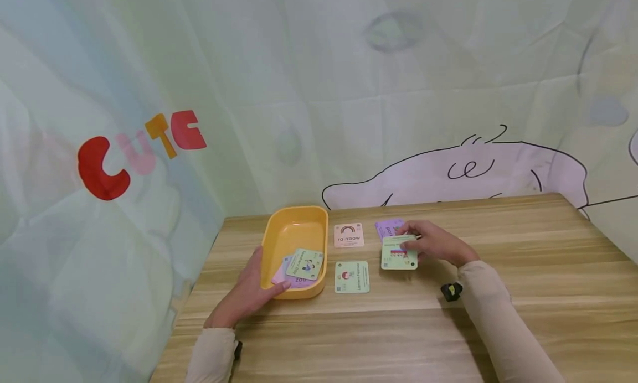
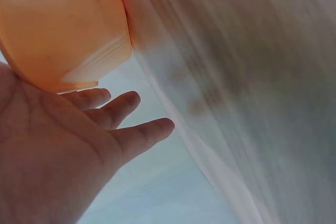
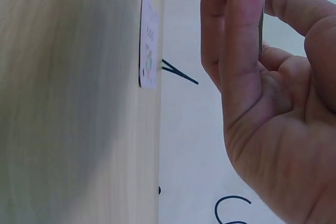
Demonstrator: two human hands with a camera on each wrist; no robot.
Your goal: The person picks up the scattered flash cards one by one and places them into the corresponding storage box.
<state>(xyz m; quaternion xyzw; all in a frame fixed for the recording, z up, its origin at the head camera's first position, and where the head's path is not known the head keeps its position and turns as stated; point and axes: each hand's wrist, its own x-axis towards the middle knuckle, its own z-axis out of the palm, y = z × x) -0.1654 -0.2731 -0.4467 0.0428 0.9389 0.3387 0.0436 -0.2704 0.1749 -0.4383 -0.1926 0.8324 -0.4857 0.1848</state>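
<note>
In the head view my left hand holds the left side of a yellow plastic tray, thumb over its rim. The left wrist view shows several fingers stretched out by the tray's outer wall. Inside the tray lie overlapping cards, a green "Teachers' Day" card on top. My right hand pinches a green picture card just above the table; its thin edge shows in the right wrist view. Behind it a purple card is partly covered.
A pink "rainbow" card and a green "Lantern Festival" card lie between tray and right hand. The wooden table ends at a printed cloth backdrop behind and on the left.
</note>
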